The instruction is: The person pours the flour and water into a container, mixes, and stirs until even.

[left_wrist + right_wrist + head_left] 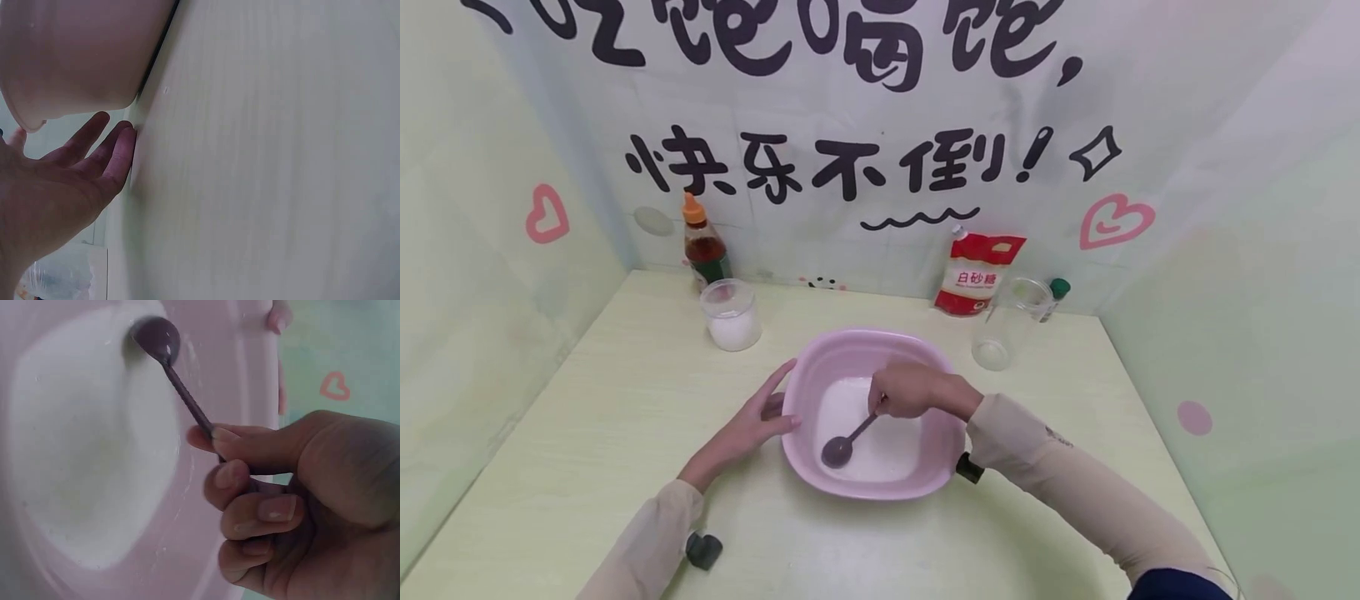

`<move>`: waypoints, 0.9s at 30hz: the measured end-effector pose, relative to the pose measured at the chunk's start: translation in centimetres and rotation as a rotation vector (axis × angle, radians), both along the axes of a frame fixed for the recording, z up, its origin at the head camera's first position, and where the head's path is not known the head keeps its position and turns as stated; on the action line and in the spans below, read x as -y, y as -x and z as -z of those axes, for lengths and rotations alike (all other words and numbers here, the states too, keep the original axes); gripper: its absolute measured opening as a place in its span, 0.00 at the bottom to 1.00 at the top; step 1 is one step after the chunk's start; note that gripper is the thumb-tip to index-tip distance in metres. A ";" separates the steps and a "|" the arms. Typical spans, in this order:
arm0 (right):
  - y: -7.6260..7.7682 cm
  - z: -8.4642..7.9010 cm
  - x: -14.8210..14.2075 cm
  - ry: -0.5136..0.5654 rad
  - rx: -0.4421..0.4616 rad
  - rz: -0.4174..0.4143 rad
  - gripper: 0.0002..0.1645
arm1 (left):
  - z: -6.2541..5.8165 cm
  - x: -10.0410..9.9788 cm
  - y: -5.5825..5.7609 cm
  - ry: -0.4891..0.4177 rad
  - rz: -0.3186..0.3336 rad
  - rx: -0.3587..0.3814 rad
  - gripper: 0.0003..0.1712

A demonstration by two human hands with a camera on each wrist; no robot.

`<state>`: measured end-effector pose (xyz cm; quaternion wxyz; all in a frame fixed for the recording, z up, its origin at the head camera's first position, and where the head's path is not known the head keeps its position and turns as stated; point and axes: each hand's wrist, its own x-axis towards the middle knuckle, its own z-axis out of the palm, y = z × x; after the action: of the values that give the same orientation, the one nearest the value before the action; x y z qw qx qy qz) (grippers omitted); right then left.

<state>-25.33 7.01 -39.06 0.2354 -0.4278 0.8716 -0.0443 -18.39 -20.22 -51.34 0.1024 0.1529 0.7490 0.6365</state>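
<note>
A pink plastic basin point(865, 335) stands on the table with a flat layer of white contents point(891, 450) across its bottom. My right hand point(910, 389) pinches the handle of a dark purple-grey spoon point(837, 452) between thumb and fingers. The spoon's round bowl point(159, 340) is over the white layer, near the basin's left front wall. At the basin's left side is my left hand point(747, 429), thumb and forefinger spread against the rim. In the left wrist view its other fingers point(119, 159) extend, nearly straight, below the basin's outer wall point(81, 56).
Behind, to the left, stand a sauce bottle point(706, 250) with an orange cap and a clear jar point(732, 321) of white powder. At the back right are a red-and-white sugar pouch point(972, 279), a tall clear container point(1000, 333) and a green-capped bottle point(1058, 290). Printed walls enclose the table.
</note>
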 end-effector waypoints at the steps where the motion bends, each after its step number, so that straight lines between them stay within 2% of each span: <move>1: -0.2 -0.2 -0.2 -0.017 0.010 -0.005 0.10 | 0.0 0.0 0.0 -0.003 0.000 -0.001 0.51; 6: -0.2 -1.5 -2.1 -0.120 0.025 0.039 0.07 | -0.2 0.0 -0.1 0.001 -0.002 0.012 0.52; 10: 0.7 -2.9 -3.5 -0.209 -0.001 0.158 0.04 | -0.1 0.0 -0.1 0.009 -0.003 0.016 0.52; 12: 1.3 -3.5 -3.9 -0.220 -0.046 0.225 0.04 | -0.1 0.0 -0.1 0.009 -0.003 0.012 0.52; 15: 2.4 -3.7 -4.3 -0.191 -0.141 0.286 0.08 | -0.1 0.0 -0.1 0.009 -0.003 0.009 0.51; 18: 3.3 -3.2 -4.3 -0.126 -0.192 0.331 0.12 | -0.1 0.0 -0.1 0.013 -0.003 0.004 0.51; 22: 3.8 -2.3 -3.8 -0.041 -0.208 0.328 0.18 | -0.2 -0.2 -0.1 0.013 -0.002 0.007 0.51; 27: 3.5 -1.3 -2.1 0.000 -0.190 0.292 0.13 | -0.1 -0.2 -0.2 0.015 -0.010 0.016 0.50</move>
<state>-28.84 9.11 -37.72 0.1429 -0.2991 0.9427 -0.0372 -18.20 -20.02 -51.24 0.1065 0.1434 0.7535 0.6327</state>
